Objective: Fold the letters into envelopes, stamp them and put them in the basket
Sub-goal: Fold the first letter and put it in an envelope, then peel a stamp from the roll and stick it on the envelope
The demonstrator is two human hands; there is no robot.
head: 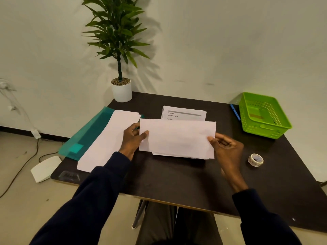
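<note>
Both hands hold a folded white letter [177,137] just above the dark table [177,177]. My left hand [131,138] pinches its left edge and my right hand [226,147] pinches its right edge. A few more sheets lie under it, and a printed sheet [184,113] shows behind it. A stack of long white envelopes [108,142] lies to the left on a teal folder [88,131]. The green basket [263,114] stands at the back right with something orange inside. A roll of stamp tape [255,160] sits right of my right hand.
A potted plant in a white pot [121,91] stands at the table's back left corner. A blue pen [235,112] lies beside the basket's left wall. On the floor at the left lie a white object [46,168] and cables.
</note>
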